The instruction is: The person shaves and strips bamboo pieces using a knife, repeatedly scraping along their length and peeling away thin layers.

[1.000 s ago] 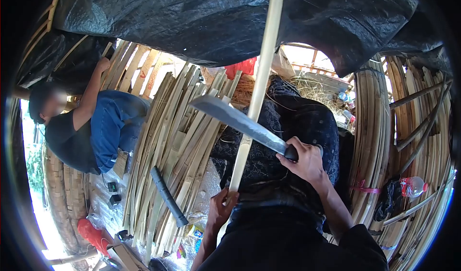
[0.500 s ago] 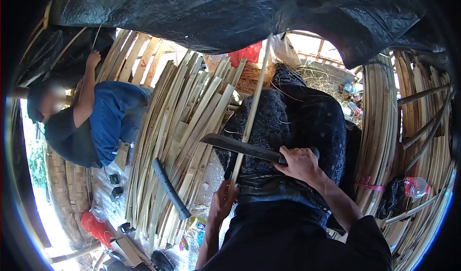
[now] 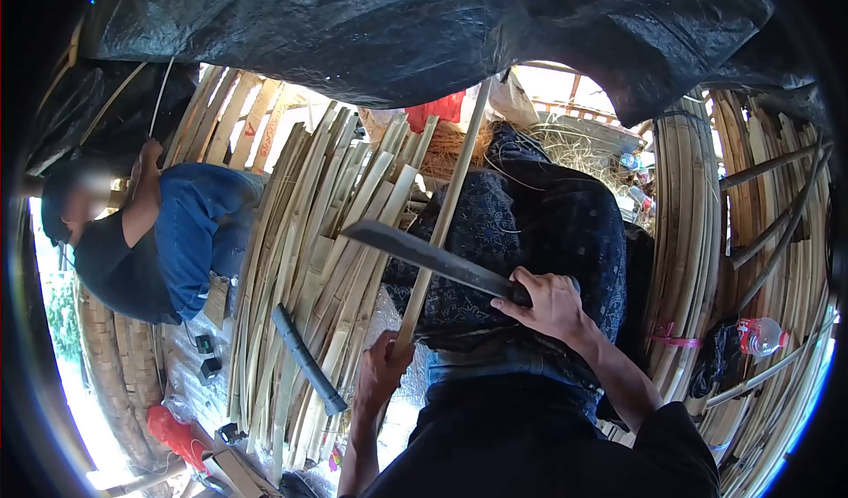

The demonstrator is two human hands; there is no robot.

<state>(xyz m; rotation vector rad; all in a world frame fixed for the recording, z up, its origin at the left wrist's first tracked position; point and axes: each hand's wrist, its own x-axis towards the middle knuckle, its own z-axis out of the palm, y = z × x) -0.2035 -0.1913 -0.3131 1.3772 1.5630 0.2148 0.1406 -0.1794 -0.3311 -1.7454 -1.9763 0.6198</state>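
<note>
A long machete (image 3: 424, 258) with a dark blade is gripped at its handle by my right hand (image 3: 549, 304). Its blade lies across a long pale bamboo strip (image 3: 450, 202), which slants up and away over my lap. The strip's near end is held by my left hand (image 3: 382, 370), fingers wrapped round it. Dark patterned cloth (image 3: 477, 215) covers my legs beneath the strip and blade. Many split bamboo strips (image 3: 305, 233) lie in a pile left of my legs, with a dark sheath-like tube (image 3: 307, 357) on top of them.
A person (image 3: 124, 242) sits at the left, holding a thin strip. Black plastic sheeting (image 3: 397, 30) hangs overhead. Tied bamboo bundles (image 3: 687, 233) stand on the right, near a plastic bottle (image 3: 762, 336). A red bag (image 3: 177, 436) lies at the lower left.
My left hand has moved left and slightly toward me with the strip's near end. The machete has tilted, its tip now farther left and higher. The other person's raised hand is lower.
</note>
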